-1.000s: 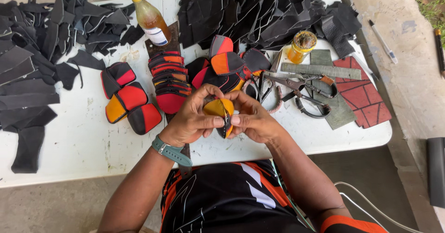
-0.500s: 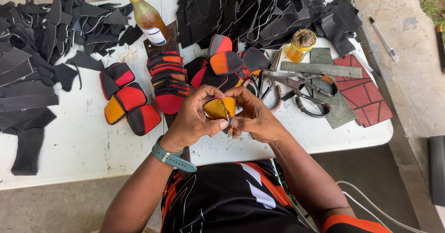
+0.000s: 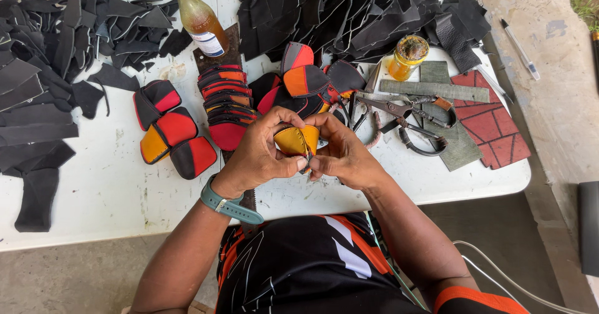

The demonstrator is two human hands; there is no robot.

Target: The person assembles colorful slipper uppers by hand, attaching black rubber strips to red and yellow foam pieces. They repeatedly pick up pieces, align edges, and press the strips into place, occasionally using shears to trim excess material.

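Note:
Both hands meet over the near middle of the white table [image 3: 93,195], pinching one folded yellow-and-black leather piece [image 3: 294,140]. My left hand [image 3: 259,152], with a teal watch on its wrist, grips the piece from the left. My right hand [image 3: 340,155] presses its edge from the right with thumb and fingers. Just behind the hands lies a heap of red, orange and black sewn pieces [image 3: 306,80]. A stack of similar pieces [image 3: 226,105] sits to the left of it.
Three red-and-black pouches [image 3: 171,133] lie left of the hands. Black leather offcuts [image 3: 43,70] cover the left and the back [image 3: 349,14]. A glass bottle [image 3: 198,20], a small yellow jar [image 3: 405,57], scissors and pliers [image 3: 405,114] and a red patterned sheet [image 3: 490,120] are nearby.
The hands have stayed in place, working the yellow piece; the fingers have shifted slightly along its edge.

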